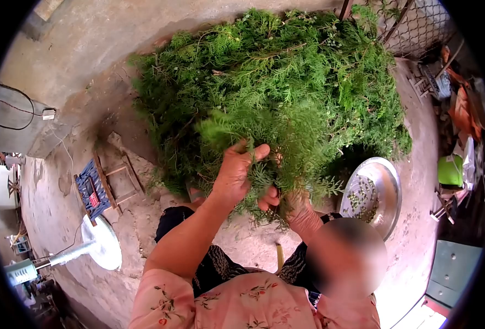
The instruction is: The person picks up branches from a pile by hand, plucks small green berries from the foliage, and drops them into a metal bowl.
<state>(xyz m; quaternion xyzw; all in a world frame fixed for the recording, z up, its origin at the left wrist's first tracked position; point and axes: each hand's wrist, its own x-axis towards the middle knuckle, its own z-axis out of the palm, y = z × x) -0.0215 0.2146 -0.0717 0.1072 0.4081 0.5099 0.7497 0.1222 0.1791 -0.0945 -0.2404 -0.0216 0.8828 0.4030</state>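
Observation:
A leafy green conifer branch [294, 140], with flat scaly sprays like arborvitae, is held up in front of my lap. My right hand [294, 208] is closed round its lower end, partly hidden by the foliage. My left hand [236, 170] is closed on the branch's left side, thumb and fingers at the sprays; what exactly the fingertips pinch is hidden. Just beyond both hands lies a large heap of the same cut branches [242, 66]. Right of my right hand stands a shallow metal basin [388, 194] with many small green cones [361, 200] in it.
On the left are a small folding stool [94, 189] with a woven seat and a pedestal fan's white round base [105, 244]. A cable [69, 151] runs down the wall. At right stand a green bucket [450, 170], an orange cloth [462, 112] and a dark-green box [455, 267].

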